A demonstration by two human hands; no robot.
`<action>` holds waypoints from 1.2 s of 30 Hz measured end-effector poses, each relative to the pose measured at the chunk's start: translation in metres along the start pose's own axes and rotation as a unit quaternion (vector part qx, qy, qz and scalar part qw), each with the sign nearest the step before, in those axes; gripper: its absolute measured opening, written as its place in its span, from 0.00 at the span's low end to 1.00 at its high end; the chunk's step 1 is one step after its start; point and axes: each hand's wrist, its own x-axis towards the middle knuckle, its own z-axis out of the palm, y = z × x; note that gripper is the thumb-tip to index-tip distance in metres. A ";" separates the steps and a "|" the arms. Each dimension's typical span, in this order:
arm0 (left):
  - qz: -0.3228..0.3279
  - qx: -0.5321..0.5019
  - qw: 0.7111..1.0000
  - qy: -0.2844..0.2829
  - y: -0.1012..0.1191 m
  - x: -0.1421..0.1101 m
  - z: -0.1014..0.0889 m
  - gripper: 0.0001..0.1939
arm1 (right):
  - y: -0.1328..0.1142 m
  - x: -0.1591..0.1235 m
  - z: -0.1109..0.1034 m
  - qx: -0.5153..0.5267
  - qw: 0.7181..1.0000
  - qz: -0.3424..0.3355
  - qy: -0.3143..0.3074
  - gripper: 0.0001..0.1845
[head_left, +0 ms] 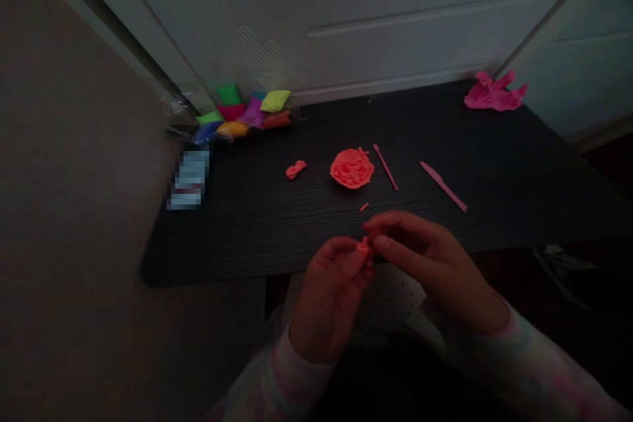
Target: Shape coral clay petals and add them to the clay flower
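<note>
Near the table's front edge, my left hand point(332, 290) pinches a small orange-pink clay piece point(362, 248) with a thin stub standing up from it. Close on its right, my right hand point(430, 260) has its thumb and fingers apart, the tips beside the stub; nothing shows between them. Beyond my hands sits a bowl-shaped clay form point(352, 169) filled with folded strips of the same colour. A short thin clay strip point(364, 206) lies between it and my hands. To the left rests a loose lump of clay point(296, 169).
Right of the bowl form lie a thin pink modelling tool point(386, 167) and a pink plastic knife point(444, 186). Coloured clay packets point(252, 112) are heaped at the back left, near a pixelated rectangle point(189, 178). A crumpled pink item point(496, 92) lies at the back right of the dark table point(247, 224).
</note>
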 end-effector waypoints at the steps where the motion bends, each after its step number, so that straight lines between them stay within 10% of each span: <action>1: 0.004 0.006 1.000 -0.003 -0.001 0.000 0.000 0.04 | -0.001 0.000 -0.001 0.004 1.000 0.004 -0.004 0.07; 36: -0.003 -0.016 0.999 -0.039 -0.004 0.002 -0.005 0.04 | 0.002 -0.003 -0.007 -0.023 1.000 -0.005 -0.020 0.03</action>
